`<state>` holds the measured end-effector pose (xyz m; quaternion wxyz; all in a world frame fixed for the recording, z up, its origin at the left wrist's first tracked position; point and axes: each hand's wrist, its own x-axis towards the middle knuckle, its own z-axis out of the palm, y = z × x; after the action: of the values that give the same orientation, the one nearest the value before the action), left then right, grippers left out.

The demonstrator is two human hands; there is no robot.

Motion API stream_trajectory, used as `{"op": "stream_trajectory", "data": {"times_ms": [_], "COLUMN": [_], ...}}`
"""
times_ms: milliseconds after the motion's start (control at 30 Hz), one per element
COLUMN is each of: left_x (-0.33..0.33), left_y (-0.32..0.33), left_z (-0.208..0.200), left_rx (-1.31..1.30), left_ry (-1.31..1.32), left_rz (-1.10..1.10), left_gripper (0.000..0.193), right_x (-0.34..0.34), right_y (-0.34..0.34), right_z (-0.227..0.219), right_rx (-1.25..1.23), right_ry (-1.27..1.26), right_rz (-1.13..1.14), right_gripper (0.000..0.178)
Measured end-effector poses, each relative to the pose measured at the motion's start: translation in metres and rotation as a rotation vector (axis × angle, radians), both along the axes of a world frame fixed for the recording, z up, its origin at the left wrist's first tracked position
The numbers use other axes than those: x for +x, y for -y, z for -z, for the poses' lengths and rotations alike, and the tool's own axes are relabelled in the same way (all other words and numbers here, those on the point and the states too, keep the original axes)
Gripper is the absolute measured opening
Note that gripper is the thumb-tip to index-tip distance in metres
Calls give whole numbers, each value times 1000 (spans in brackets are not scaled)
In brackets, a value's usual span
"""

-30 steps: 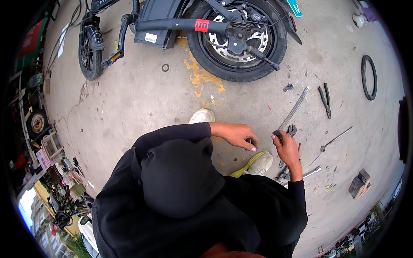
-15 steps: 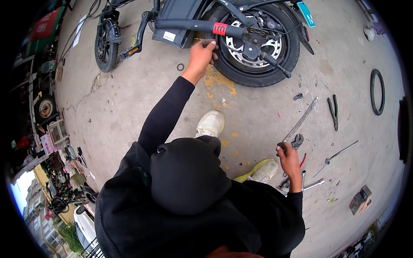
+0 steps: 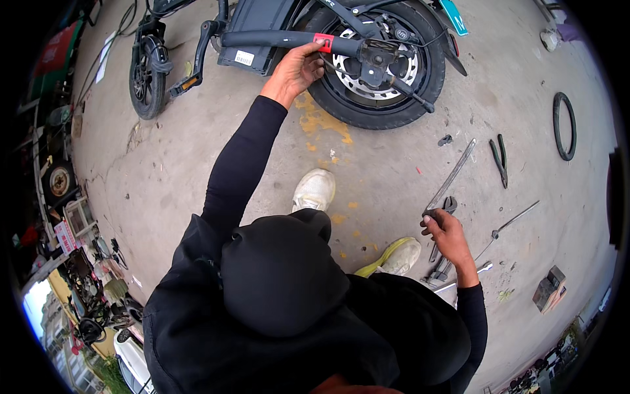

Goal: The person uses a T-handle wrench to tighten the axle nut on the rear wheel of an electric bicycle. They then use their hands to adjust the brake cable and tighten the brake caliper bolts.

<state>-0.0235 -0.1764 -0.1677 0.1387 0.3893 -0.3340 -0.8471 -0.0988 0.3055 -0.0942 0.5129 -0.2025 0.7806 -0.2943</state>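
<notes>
My left hand (image 3: 294, 71) is raised to the frame of an electric bike, fingers curled. Its index fingertip rests at the red label (image 3: 323, 43) on the black frame tube (image 3: 275, 39). A thin dark cable runs past those fingers; whether they pinch anything is hidden. Right of this hand is the bike's rear wheel (image 3: 425, 105), with a silver brake disc (image 3: 363, 92). Low at the right, my right hand (image 3: 451, 240) has its fingers closed at the lower end of a long flat metal tyre lever (image 3: 453, 173). An adjustable wrench (image 3: 449, 205) lies beside these fingers.
Pliers (image 3: 500, 162), a thin rod tool (image 3: 496, 234), a black rubber ring (image 3: 564, 126) and a small box (image 3: 550, 289) lie on the concrete to the right. My shoes (image 3: 315, 190) stand between the hands. The front wheel (image 3: 147, 82) is at upper left; clutter lines the left edge.
My left hand has gone up from below the frame tube to its red label. My right hand has turned slightly, its fingers still at the tyre lever's end. The whole view has shifted a little.
</notes>
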Motion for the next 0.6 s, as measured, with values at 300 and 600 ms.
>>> {"op": "stream_trajectory", "data": {"times_ms": [300,600], "left_x": [-7,-7], "left_y": [16,11], "left_z": [-5,-14], "left_rx": [-73,-41], "left_ry": [279,282], "left_rz": [32,-91], "left_gripper": [31,21], "right_x": [34,40], "right_y": [212,227], "right_z": [88,156], "right_rx": [-21,-302], "right_ry": [697,594], "right_rz": [425,1116], "right_gripper": [78,55]}}
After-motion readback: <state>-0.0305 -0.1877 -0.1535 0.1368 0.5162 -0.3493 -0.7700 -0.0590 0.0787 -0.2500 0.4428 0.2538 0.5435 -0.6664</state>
